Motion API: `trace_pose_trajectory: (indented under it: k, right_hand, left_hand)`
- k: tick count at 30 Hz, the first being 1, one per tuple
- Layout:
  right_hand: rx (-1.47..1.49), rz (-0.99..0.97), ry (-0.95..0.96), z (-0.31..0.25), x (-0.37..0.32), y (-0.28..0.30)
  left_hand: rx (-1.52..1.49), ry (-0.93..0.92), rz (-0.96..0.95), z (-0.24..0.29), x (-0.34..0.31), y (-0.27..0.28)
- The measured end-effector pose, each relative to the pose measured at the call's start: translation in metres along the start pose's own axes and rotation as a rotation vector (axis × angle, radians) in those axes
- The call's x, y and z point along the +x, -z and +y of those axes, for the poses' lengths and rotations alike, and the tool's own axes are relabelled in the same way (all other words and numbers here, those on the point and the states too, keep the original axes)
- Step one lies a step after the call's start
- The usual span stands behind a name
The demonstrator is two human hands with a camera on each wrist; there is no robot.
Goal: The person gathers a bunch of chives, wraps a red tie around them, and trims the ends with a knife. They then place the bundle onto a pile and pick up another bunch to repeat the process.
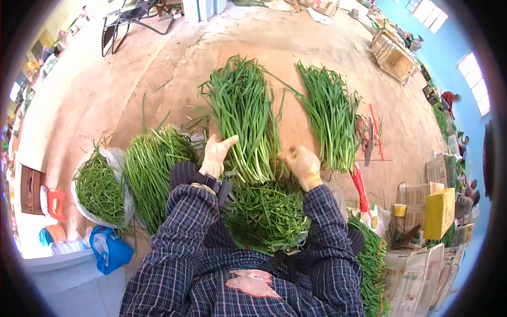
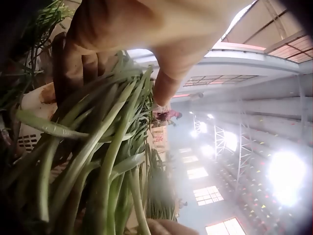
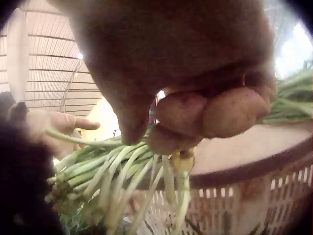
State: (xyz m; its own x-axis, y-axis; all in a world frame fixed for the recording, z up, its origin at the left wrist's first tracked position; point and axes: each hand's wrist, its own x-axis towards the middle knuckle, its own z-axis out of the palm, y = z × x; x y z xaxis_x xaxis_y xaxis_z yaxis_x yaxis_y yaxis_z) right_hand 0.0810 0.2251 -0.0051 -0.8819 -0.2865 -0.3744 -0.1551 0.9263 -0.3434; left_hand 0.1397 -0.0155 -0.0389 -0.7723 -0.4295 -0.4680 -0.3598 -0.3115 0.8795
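A bundle of long green stalks (image 1: 244, 116) lies on a board between the two hands, its pale ends toward the body. The left hand (image 1: 215, 154) rests against the bundle's left side, fingers and thumb extended; in the left wrist view the hand (image 2: 146, 34) arches over the stalks (image 2: 98, 161). At the bundle's lower right, the right hand (image 1: 302, 162) has curled fingers. In the right wrist view that hand (image 3: 195, 98) pinches a few pale stalks (image 3: 182, 196) beside the other stalk ends (image 3: 112, 166). A second bundle (image 1: 331, 119) lies to the right on the board.
Loose greens (image 1: 266, 216) fill a container at the lap. More stalks (image 1: 156, 174) and a bag of greens (image 1: 100, 190) stand left, above a blue bag (image 1: 110, 249). Red ties (image 1: 361, 190), a yellow block (image 1: 439, 214) and crates (image 1: 414, 274) are at right.
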Motion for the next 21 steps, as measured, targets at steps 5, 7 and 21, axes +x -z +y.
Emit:
trace_pose_trajectory:
  k: [5, 7, 21]
  right_hand:
    - [0.177, 0.194, -0.007, 0.0, 0.069, 0.004]
    - [0.311, -0.178, -0.093, -0.027, 0.08, 0.005]
    - [1.259, -0.153, 0.615, -0.065, 0.045, 0.044]
  left_hand:
    - [0.201, -0.072, 0.008, 0.011, 0.009, -0.014]
    - [0.13, -0.016, -0.118, 0.005, 0.028, -0.016]
    - [-0.273, -0.231, -0.614, 0.086, -0.022, -0.06]
